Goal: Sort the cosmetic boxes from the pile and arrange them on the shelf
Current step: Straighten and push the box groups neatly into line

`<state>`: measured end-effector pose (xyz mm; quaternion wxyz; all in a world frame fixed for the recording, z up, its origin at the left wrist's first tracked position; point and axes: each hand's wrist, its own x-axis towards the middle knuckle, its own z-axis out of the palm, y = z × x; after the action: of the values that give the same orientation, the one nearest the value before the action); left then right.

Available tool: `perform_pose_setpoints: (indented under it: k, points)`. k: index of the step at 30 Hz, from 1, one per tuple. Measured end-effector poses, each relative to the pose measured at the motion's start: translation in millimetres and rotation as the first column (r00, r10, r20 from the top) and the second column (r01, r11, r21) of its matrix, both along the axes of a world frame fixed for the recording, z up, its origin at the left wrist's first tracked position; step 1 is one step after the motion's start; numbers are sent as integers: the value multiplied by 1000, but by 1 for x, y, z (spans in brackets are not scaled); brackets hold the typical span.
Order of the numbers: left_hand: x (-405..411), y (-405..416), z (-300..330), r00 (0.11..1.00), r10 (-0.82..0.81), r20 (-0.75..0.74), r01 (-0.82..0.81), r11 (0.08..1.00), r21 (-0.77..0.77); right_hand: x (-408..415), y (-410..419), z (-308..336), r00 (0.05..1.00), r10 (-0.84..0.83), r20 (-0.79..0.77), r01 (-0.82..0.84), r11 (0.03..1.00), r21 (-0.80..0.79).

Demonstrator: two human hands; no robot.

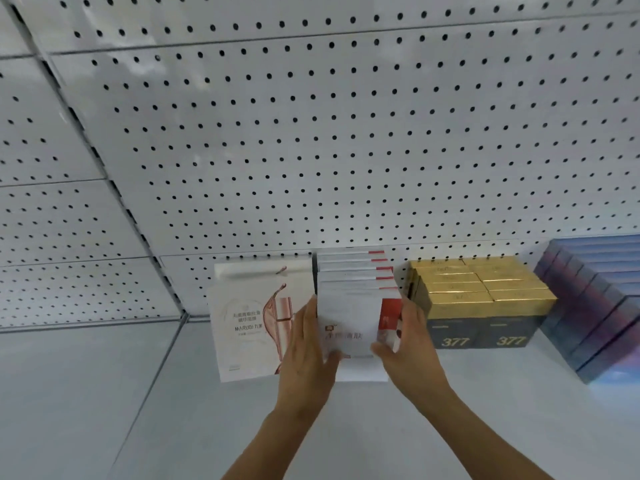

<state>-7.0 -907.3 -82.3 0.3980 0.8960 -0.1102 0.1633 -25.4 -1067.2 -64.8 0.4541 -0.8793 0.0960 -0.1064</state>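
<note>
My left hand (306, 348) and right hand (403, 341) clasp the front white-and-red box (353, 327) by its two sides, thumbs curled under its lower edge, on the white shelf (104, 393). Its row (353, 271) runs back to the pegboard wall (311, 133). Just left stands a white MARUBI box (246, 327); right, gold-topped boxes marked 377 (481, 306), then blue-purple boxes (595, 306) toward the shelf's right edge.
</note>
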Motion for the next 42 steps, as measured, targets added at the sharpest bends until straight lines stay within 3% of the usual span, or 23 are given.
perform_pose_setpoints:
  k: [4,10,12,18,31,37,42]
  points:
    - [18,-3,30,994,-108,-12,108,993,-44,20,-5,23,992,122,9,-121,965,235]
    - [36,-3,62,920,-294,-259,239,945,-223,47,-25,45,926,378,-10,-355,877,325]
    - [39,-1,70,892,-325,-314,237,928,-289,47,-25,47,916,400,-3,-372,855,361]
    - [54,-9,87,860,-311,-404,214,939,-267,46,-30,42,915,404,21,-374,825,423]
    - [40,-26,86,870,-367,-329,236,896,-375,41,-44,43,937,345,50,-340,876,342]
    - [41,-31,67,861,-417,-291,205,808,-552,42,-44,38,920,390,32,-377,864,334]
    - [38,-34,64,880,-413,-235,242,814,-527,37,-42,34,941,333,59,-335,894,297]
